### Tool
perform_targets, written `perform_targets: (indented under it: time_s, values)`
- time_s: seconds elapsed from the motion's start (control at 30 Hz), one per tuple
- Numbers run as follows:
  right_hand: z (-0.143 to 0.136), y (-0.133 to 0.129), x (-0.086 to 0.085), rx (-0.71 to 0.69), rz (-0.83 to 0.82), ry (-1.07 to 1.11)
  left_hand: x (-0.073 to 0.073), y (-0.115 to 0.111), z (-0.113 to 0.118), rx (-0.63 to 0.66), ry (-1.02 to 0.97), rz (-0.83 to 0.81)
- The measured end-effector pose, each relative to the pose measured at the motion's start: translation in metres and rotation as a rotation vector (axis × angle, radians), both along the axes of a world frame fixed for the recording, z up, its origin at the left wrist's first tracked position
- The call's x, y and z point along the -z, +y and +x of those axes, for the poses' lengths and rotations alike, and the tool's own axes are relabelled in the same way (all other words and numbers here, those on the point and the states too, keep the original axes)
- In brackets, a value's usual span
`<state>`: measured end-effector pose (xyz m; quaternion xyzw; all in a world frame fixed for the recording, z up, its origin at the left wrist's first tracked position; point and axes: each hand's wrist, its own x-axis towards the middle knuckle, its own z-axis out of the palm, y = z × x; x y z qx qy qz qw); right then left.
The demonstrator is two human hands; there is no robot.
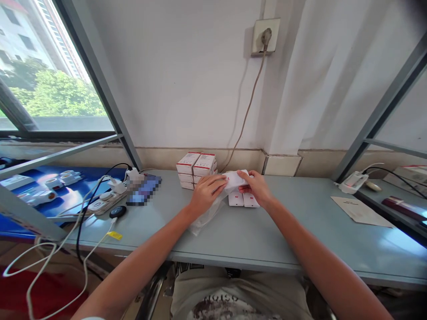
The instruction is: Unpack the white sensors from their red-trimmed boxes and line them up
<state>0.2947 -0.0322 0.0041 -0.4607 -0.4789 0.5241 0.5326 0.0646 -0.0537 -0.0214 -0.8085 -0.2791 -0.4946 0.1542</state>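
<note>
My right hand is closed round a small white box-like piece with a red mark, held just above the desk. At its left end my left hand has its fingers bent together on a clear plastic bag, which hangs down to the desk. Whether the white piece is partly inside the bag, I cannot tell. Below it, two similar white pieces with red marks, a left one and a right one, lie side by side. Behind my left hand stands a stack of white-and-red cartons.
A phone, a power strip and a round black device with a white cable lie to the left. A paper sheet and a white plug adapter are at right. Metal frame posts flank the desk.
</note>
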Motion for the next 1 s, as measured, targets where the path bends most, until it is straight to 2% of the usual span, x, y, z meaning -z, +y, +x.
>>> perform_targets:
  time_s: [0.27,0.43,0.6,0.8,0.9,1.0]
  values:
    - [0.001,0.002,0.004,-0.01,0.028,0.047,0.002,-0.002,0.001,-0.014,0.135,-0.103]
    - [-0.001,0.0,0.003,-0.016,0.037,-0.017,-0.001,-0.006,0.002,-0.046,0.17,-0.133]
    - [-0.003,-0.002,0.002,-0.004,0.099,-0.08,-0.001,-0.009,0.005,-0.097,0.093,-0.183]
    - [-0.011,-0.005,0.007,0.021,0.175,-0.127,0.005,-0.013,0.013,-0.046,-0.016,-0.274]
    - [-0.014,-0.007,0.007,0.031,0.239,-0.106,0.003,-0.016,0.018,0.023,-0.103,-0.392]
    - [-0.015,-0.011,0.005,0.013,0.335,-0.1,-0.003,-0.015,0.02,0.139,-0.323,-0.624]
